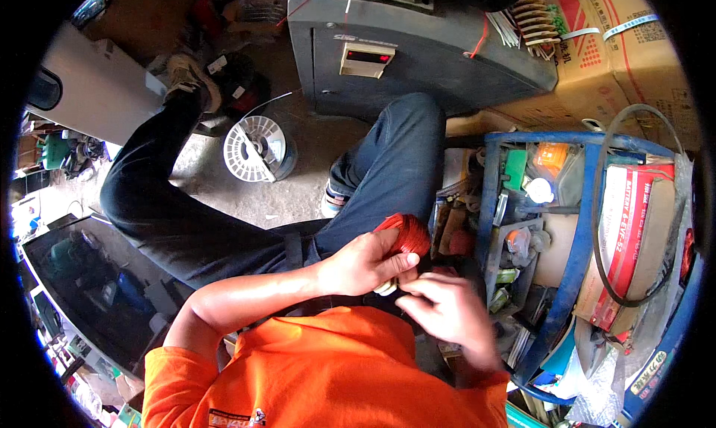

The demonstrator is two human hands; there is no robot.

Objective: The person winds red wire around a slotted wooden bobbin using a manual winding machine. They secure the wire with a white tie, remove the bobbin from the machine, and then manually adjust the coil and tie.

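My left hand [363, 265] is closed around a bundle of red wire [407, 235] above my lap, the rounded red end sticking out past the fingers. Below the thumb a small pale piece [386, 287] shows; its kind is hard to make out. Close beside it, my right hand [446, 306] has its fingers curled in toward the left thumb and the underside of the bundle. That hand is partly smeared by motion, and whatever its fingertips grip is hidden.
On the floor ahead lies a white spool [257, 148] with a loose wire end. A grey machine [425, 77] with a red display stands beyond my knee. At right, a blue metal frame [574, 260] holds assorted parts, near cardboard boxes [634, 73]. A dark glossy panel [93, 279] is at left.
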